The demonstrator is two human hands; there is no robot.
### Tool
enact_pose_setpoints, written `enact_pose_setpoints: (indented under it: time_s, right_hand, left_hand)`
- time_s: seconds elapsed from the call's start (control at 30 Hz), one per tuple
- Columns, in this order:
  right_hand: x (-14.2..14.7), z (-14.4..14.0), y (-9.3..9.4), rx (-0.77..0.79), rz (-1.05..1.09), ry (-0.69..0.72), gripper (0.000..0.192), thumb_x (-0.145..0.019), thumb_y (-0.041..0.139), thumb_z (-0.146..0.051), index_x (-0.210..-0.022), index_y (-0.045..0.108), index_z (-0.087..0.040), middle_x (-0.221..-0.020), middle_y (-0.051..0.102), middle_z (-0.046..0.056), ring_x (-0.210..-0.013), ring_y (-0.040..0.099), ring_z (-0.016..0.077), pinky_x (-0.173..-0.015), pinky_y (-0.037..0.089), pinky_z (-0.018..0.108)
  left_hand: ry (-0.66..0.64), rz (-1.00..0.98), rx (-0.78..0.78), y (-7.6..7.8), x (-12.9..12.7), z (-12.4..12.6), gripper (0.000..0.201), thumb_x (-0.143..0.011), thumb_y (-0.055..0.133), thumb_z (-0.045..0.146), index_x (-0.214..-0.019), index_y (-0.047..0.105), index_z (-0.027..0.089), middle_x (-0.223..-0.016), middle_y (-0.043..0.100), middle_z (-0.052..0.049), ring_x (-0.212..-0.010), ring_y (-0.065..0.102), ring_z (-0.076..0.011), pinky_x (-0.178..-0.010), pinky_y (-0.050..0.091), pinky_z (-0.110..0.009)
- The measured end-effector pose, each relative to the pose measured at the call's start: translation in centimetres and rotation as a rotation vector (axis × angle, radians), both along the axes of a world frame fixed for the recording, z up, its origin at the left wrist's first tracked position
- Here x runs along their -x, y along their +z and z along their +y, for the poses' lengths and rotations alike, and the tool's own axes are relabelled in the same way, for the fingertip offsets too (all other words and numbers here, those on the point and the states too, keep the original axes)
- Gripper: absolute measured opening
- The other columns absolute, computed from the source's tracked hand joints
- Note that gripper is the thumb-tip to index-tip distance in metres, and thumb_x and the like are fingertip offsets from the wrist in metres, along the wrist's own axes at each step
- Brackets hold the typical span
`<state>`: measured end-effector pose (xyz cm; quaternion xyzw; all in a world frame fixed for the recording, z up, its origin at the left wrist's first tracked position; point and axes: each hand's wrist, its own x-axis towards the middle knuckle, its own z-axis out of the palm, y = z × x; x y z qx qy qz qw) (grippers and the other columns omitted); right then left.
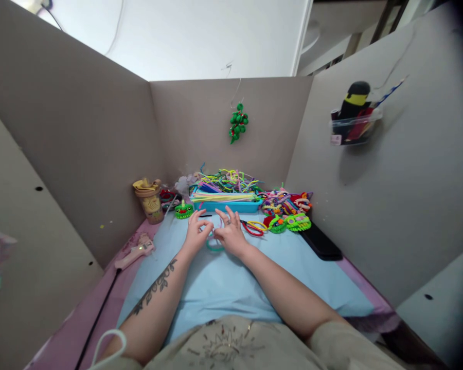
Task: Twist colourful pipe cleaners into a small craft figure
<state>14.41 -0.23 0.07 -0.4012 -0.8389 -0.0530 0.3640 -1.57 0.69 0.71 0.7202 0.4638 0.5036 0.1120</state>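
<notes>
Above the blue table cover (200, 288), my left hand (198, 232) and my right hand (230, 234) are close together, each with thumb and forefinger pinched and the other fingers raised. Between them they hold a thin fuzzy pipe cleaner (220, 223), pale purple where it shows. A teal ring or loop (215, 248) appears just below the fingertips; whether it is joined to the strand I cannot tell. Scissors (253, 231) with red and yellow handles lie right of my right hand. Beyond both hands is a blue tray (231, 206) full of pipe cleaners (227, 197).
Finished fuzzy figures (285, 203) pile up at the right, beside a long black case (321, 240). At the left are a cup (149, 201), a green figure (183, 209) and a pink glue gun (136, 254) with a cord. Grey panels (193, 123) enclose three sides.
</notes>
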Motion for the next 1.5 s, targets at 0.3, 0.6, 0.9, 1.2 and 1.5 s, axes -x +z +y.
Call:
enact_pose_setpoints:
  time_s: [0.3,0.6,0.9,1.2,1.5]
  right_hand:
    - [0.1,-0.3,0.1,-0.015,-0.004,0.037,0.009,-0.073,0.061,-0.018,-0.066,0.066,-0.023,-0.144,0.027,-0.004,-0.136,0.002,0.0263,-0.105,0.001,0.056]
    - [0.4,-0.6,0.2,-0.001,-0.071,0.096,0.012,-0.071,0.062,-0.014,-0.065,0.066,-0.023,-0.144,0.027,-0.004,-0.136,0.001,0.0266,-0.105,0.001,0.057]
    - [0.4,-0.7,0.2,0.057,-0.001,0.095,0.01,-0.069,0.062,-0.014,-0.069,0.066,-0.024,-0.142,0.03,-0.002,-0.135,0.005,0.0277,-0.104,0.005,0.057]
    - [-1.6,2.9,-0.7,0.368,0.83,0.012,0.019,-0.068,0.062,-0.038,-0.063,0.063,-0.019,-0.108,0.056,0.007,-0.11,0.045,0.0234,-0.095,0.032,0.038]
    - [-1.3,3.0,-0.2,0.776,1.365,0.116,0.024,-0.058,0.068,-0.038,-0.06,0.055,-0.018,-0.058,0.054,-0.003,-0.058,0.048,0.0119,-0.059,0.037,0.024]
  left_hand:
    - [0.017,-0.075,0.116,-0.6,0.3,1.2,0.021,-0.075,0.055,0.034,-0.067,0.068,0.02,-0.112,0.059,-0.009,-0.119,0.041,-0.0245,-0.106,0.018,-0.046]
    - [-0.107,-0.431,0.367,-0.3,0.5,1.0,0.021,-0.067,0.059,0.035,-0.059,0.066,0.017,-0.11,0.061,-0.011,-0.117,0.045,-0.0275,-0.097,0.033,-0.038]
    - [-0.053,-0.495,0.404,-0.4,0.6,1.2,0.032,-0.069,0.058,0.046,-0.065,0.067,0.016,-0.099,0.065,-0.01,-0.111,0.049,-0.0271,-0.095,0.033,-0.038]
    - [0.041,-0.562,0.327,-0.4,0.9,1.4,0.039,-0.072,0.052,0.052,-0.085,0.062,0.017,-0.085,0.062,-0.004,-0.086,0.055,-0.0188,-0.072,0.045,-0.028]
    - [-0.081,-0.304,0.281,-0.7,-0.1,0.7,0.032,-0.07,0.059,0.04,-0.094,0.064,0.019,-0.106,0.063,-0.007,-0.103,0.053,-0.0229,-0.091,0.038,-0.036]
